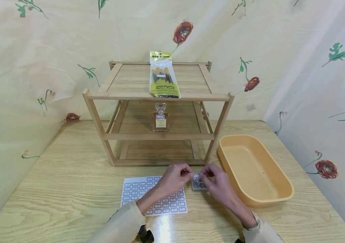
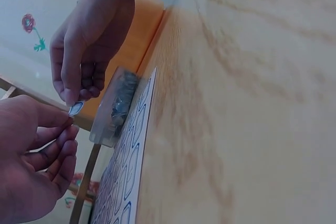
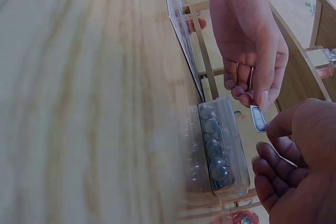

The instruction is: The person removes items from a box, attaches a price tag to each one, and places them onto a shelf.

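Observation:
A small white label sticker with a blue border is stretched between my two hands. My left hand pinches one end of it between thumb and forefinger. The opposite end is pinched by my right hand, its other fingers loosely curled in the right wrist view. Just below the sticker a small clear plastic box stands on the table; round, glassy, bead-like pieces show through its wall. Under my left forearm lies a sheet of blue-bordered labels, partly covered by the arm.
Behind the hands stands a wooden tiered rack. On its top lies a pack of artist brushes, and a perfume bottle stands on the middle shelf; both bear labels. A yellow-orange plastic basin sits beside my right hand.

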The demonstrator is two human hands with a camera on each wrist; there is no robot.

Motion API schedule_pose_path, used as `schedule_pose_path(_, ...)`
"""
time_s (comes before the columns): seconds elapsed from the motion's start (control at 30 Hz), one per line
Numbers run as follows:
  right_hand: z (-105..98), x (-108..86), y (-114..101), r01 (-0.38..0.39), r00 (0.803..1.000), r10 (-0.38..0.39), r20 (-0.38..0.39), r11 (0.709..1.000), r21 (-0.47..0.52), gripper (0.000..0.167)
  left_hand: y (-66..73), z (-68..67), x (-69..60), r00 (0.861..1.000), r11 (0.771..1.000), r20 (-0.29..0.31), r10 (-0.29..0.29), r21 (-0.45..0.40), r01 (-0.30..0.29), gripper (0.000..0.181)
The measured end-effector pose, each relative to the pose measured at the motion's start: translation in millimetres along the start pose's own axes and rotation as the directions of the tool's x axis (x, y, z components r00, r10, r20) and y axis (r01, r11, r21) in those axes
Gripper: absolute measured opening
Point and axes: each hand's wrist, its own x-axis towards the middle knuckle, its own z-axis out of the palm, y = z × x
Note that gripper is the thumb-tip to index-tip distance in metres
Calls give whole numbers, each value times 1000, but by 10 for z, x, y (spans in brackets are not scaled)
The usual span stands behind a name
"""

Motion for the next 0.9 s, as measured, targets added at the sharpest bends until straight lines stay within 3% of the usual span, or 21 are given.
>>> schedule_pose_path(0.2,-25,-20,25,17,1000,-17,-2,1000,-1,18,17,20,10,1000,1000,10,-6,5,6,7)
schedule_pose_path(0.9,-58,-103,54,-28,1000,28,-5,999,-32,16,14,109,33,999,999,39,-26,45,24,6)
